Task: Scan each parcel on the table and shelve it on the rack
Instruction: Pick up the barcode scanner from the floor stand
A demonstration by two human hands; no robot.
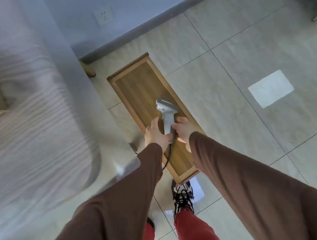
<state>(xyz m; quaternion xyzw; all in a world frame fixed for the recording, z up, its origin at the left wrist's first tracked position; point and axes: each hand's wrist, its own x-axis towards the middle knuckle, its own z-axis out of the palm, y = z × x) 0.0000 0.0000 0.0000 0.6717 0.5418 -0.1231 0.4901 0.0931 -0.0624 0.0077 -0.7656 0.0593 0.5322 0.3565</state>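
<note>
Grey pistol-shaped handheld scanner (167, 116), handle toward body, head pointing away over long wooden bench (138, 82); left hand (156, 135) curled around handle, right hand (184, 129) loosely open beside.

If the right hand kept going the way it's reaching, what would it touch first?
Probably the scanner's handle: the right hand already sits beside it, over the wooden tray. Whether they already touch is unclear.
</note>
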